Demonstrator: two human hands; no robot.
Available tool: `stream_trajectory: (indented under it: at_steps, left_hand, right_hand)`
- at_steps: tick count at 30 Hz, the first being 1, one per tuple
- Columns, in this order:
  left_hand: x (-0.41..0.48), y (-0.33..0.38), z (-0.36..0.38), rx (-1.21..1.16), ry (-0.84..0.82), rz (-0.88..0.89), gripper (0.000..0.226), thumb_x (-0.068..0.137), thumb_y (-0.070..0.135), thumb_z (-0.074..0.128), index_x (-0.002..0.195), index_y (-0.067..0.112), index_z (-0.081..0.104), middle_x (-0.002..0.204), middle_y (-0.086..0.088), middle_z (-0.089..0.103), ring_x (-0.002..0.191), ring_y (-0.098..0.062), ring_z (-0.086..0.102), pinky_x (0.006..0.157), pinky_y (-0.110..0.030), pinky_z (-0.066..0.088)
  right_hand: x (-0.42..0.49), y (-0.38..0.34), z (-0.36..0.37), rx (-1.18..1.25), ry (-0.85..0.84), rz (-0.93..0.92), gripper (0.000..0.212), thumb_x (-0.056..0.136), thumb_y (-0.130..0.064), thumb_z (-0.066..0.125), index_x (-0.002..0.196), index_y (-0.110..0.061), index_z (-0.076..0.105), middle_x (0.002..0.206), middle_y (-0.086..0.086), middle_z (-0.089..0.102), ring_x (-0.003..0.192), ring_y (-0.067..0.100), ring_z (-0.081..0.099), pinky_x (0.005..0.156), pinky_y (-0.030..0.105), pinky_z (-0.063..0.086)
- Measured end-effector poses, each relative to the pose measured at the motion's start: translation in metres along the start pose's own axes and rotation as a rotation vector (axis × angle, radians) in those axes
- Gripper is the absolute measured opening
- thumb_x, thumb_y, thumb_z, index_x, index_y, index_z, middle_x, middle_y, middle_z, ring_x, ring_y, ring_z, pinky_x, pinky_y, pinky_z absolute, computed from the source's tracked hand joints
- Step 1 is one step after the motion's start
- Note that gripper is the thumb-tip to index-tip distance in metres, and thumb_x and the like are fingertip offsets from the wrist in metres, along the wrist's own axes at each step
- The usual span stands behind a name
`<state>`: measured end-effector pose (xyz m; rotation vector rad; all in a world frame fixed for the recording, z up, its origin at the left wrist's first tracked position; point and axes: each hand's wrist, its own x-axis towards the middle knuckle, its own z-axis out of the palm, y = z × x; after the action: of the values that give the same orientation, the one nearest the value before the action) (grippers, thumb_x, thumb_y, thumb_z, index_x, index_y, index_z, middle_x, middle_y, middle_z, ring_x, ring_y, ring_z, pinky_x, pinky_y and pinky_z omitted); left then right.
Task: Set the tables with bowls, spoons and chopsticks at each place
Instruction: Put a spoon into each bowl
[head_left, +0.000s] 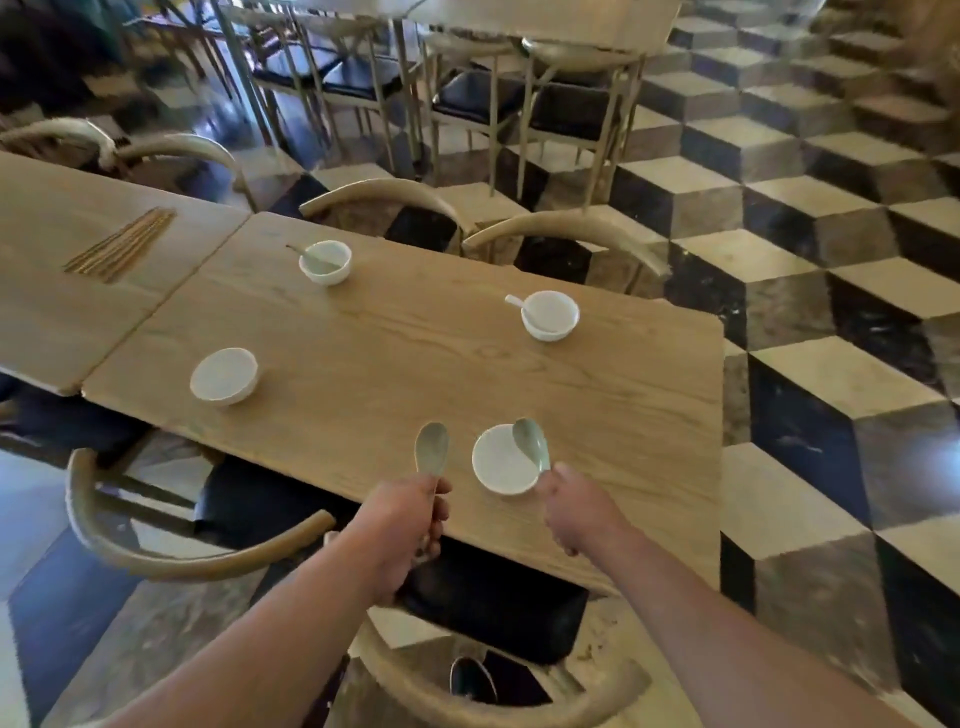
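Note:
Several white bowls stand on the wooden table (395, 353). The near bowl (501, 462) sits by the front edge. My right hand (576, 512) grips a pale spoon (531, 444) by its handle, its scoop over that bowl's right rim. My left hand (402, 525) holds another pale spoon (431, 447) upright, just left of the near bowl. The near-left bowl (223, 375) has nothing in it. The far-left bowl (325, 261) and the far-right bowl (549, 314) each hold a spoon. A bundle of chopsticks (122, 244) lies on the adjoining table at left.
Curved-back chairs (171, 551) with dark seats ring the table; one chair (498, 696) is right below me. More chairs and a table stand at the back. A checkered floor (810, 218) lies to the right.

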<state>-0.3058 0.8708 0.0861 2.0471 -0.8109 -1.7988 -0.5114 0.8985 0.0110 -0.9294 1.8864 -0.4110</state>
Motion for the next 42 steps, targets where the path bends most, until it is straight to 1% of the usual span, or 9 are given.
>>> stream_trajectory:
  at_steps: [6,12,16,22,25,30,33,39,42]
  left_hand:
    - [0.055,0.017,0.013,0.132,-0.013,-0.041,0.023,0.108,0.031,0.061,0.103,0.023,0.082,0.113,-0.01,0.075,0.108,-0.034,0.069,0.099,-0.05,0.057]
    - [0.084,0.025,0.015,0.0,-0.042,-0.06,0.014,0.103,0.015,0.07,0.111,0.008,0.078,0.109,-0.019,0.081,0.108,-0.037,0.077,0.1,-0.048,0.062]
    - [0.095,0.034,0.016,-0.01,-0.07,-0.038,0.013,0.102,0.013,0.071,0.11,0.005,0.077,0.094,-0.013,0.08,0.083,-0.023,0.075,0.082,-0.036,0.065]
    - [0.11,0.045,0.006,-0.041,-0.125,-0.046,0.012,0.102,0.012,0.071,0.108,0.003,0.076,0.08,-0.006,0.079,0.067,-0.014,0.071,0.075,-0.032,0.066]
    - [0.118,0.048,-0.009,-0.045,-0.145,-0.043,0.014,0.101,0.012,0.072,0.11,0.002,0.077,0.1,-0.017,0.083,0.072,-0.016,0.073,0.071,-0.03,0.066]
    - [0.131,0.06,-0.059,-0.101,-0.183,-0.024,0.014,0.101,0.015,0.073,0.108,0.004,0.076,0.092,-0.013,0.083,0.072,-0.015,0.076,0.064,-0.027,0.064]
    - [0.141,0.072,-0.108,-0.156,-0.215,0.013,0.012,0.102,0.015,0.072,0.107,0.004,0.075,0.081,-0.007,0.081,0.069,-0.013,0.076,0.064,-0.028,0.064]
    - [0.157,0.092,-0.245,-0.244,-0.241,0.076,0.011,0.102,0.018,0.072,0.103,0.006,0.071,0.077,-0.005,0.075,0.064,-0.014,0.072,0.068,-0.033,0.062]
    - [0.171,0.1,-0.31,-0.27,-0.22,0.092,0.012,0.103,0.019,0.071,0.101,0.007,0.072,0.066,-0.002,0.075,0.058,-0.013,0.069,0.062,-0.03,0.058]
  right_hand:
    - [0.07,0.002,-0.024,-0.223,-0.068,0.052,0.031,0.103,-0.026,0.051,0.096,-0.004,0.071,0.093,0.014,0.07,0.077,0.028,0.057,0.066,0.034,0.042]
    - [0.095,-0.002,-0.024,-0.468,-0.131,0.047,0.018,0.101,-0.03,0.054,0.087,-0.019,0.06,0.097,0.006,0.068,0.086,0.027,0.06,0.067,0.032,0.04]
    - [0.1,-0.002,-0.024,-0.519,-0.115,0.059,0.015,0.099,-0.03,0.057,0.089,-0.021,0.063,0.11,0.01,0.075,0.093,0.028,0.064,0.072,0.03,0.041]
    - [0.106,0.001,-0.017,-0.467,-0.061,0.096,0.032,0.101,-0.043,0.064,0.077,-0.023,0.058,0.088,0.001,0.068,0.094,0.029,0.071,0.068,0.031,0.042]
    - [0.101,-0.005,-0.01,-0.443,-0.017,0.134,0.031,0.101,-0.049,0.064,0.085,-0.022,0.063,0.083,-0.002,0.066,0.088,0.027,0.068,0.061,0.032,0.04]
    - [0.079,-0.041,0.01,-0.566,0.276,0.215,0.037,0.102,-0.043,0.058,0.124,-0.014,0.064,0.122,0.009,0.069,0.113,0.033,0.064,0.082,0.038,0.049]
    - [0.064,-0.102,0.044,-0.368,0.388,0.063,0.022,0.102,-0.032,0.059,0.11,-0.015,0.07,0.112,0.007,0.072,0.108,0.031,0.065,0.079,0.038,0.049]
    - [0.018,-0.27,0.196,0.318,-0.158,0.039,0.034,0.11,-0.038,0.056,0.105,-0.008,0.07,0.092,0.01,0.076,0.074,0.021,0.073,0.068,0.036,0.062]
    - [0.013,-0.323,0.261,0.358,-0.192,0.015,0.027,0.112,-0.03,0.054,0.107,-0.006,0.066,0.081,0.009,0.07,0.06,0.017,0.066,0.057,0.029,0.057]
